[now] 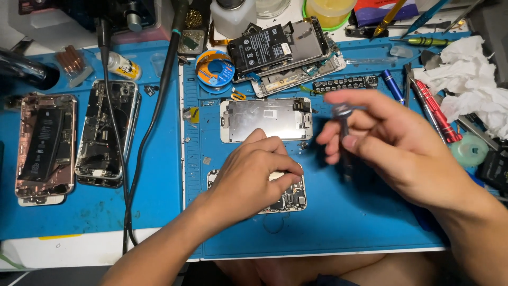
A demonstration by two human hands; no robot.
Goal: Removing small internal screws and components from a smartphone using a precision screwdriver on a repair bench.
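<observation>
hands work over a blue repair mat [328,222] on the tabletop. left hand [254,175] lies palm down on an opened phone body [288,198], fingers curled together and pressing on its upper edge; only the phone's right end and a bit of its left corner show from under the hand. right hand [391,143] hovers above the mat to the right, blurred, its fingers pinched shut around a slim dark screwdriver [344,137] that points down toward the mat, just beside the phone body. just beyond both hands lies a detached screen panel [264,119], metal back facing up. farther back sits a stack of dismantled phones with a black battery [262,47] on top, a reel of solder wick [214,69] to its left, and a black strip of driver bits [344,83] to its right. a red-handled screwdriver [436,111] and crumpled white tissue [471,79] lie at the right edge. on the left blue mat, well apart from the hands, two more opened phones [45,148] lie side by side, with a black cable [127,175] running down past them.
</observation>
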